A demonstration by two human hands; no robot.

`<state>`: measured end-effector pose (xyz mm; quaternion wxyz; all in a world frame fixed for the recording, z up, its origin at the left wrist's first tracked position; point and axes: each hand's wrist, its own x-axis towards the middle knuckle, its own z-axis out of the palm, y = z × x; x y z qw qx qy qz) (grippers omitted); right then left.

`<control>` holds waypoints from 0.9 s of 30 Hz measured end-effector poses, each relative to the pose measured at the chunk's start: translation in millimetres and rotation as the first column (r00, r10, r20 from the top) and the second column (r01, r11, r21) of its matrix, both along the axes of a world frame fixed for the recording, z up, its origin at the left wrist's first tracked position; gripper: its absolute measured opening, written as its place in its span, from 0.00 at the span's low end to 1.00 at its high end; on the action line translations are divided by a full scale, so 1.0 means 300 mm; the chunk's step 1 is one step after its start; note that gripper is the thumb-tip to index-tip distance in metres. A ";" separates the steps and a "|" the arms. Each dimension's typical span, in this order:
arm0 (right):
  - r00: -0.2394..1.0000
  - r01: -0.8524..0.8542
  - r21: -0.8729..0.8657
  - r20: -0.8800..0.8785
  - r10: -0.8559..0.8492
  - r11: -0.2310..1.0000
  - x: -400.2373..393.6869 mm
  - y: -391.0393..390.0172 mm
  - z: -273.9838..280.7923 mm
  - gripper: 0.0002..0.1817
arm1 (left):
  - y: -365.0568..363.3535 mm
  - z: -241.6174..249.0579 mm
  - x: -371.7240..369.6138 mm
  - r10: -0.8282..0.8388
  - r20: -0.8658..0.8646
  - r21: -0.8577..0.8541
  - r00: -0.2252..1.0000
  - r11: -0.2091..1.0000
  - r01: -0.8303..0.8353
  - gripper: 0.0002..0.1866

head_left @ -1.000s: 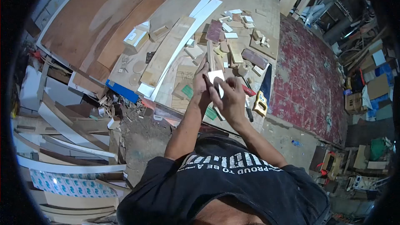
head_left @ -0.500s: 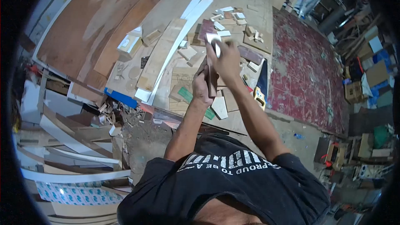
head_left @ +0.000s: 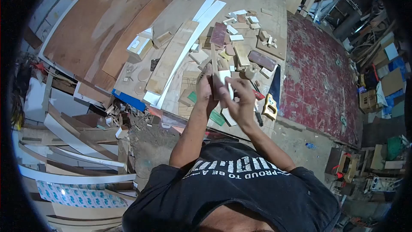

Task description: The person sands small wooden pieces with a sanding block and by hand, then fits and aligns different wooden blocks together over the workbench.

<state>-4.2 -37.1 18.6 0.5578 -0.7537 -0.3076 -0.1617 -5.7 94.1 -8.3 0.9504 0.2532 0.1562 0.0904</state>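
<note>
My left hand (head_left: 205,87) is closed round a narrow wooden strip (head_left: 215,62), which stands on edge and points away from me above the workbench. My right hand (head_left: 240,99) grips a small white block (head_left: 224,78) against the right side of the strip, near its lower end. Some of the block and of the strip is hidden by my fingers. Beyond the strip's far end a reddish-brown piece (head_left: 218,34) lies among the wood offcuts. A green piece (head_left: 216,117) is just below my hands.
A handsaw with a yellow handle (head_left: 270,106) rests at the bench's right edge. Wood blocks (head_left: 242,56) are scattered over the workbench (head_left: 253,0). Long white strips (head_left: 195,32) run along its left part. A wooden box (head_left: 139,46) stands further left.
My right hand and the white block have moved down the strip toward me. The strip's far end has tilted slightly, and the whole view has shifted a little.
</note>
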 end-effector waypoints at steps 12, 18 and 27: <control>0.996 -0.032 -0.026 0.085 0.034 0.999 -0.038 0.007 0.036 0.17 | 0.024 0.002 0.005 -0.090 0.167 -0.002 0.982 0.996 0.091 0.18; 0.990 0.028 -0.048 0.142 -0.021 0.998 0.059 0.073 0.078 0.18 | 0.018 0.034 0.022 -0.010 0.152 0.047 0.988 0.999 0.003 0.15; 0.990 0.099 -0.009 0.105 -0.098 0.995 0.253 0.143 0.145 0.16 | -0.068 0.043 -0.002 0.032 0.198 -0.048 0.980 0.999 -0.023 0.19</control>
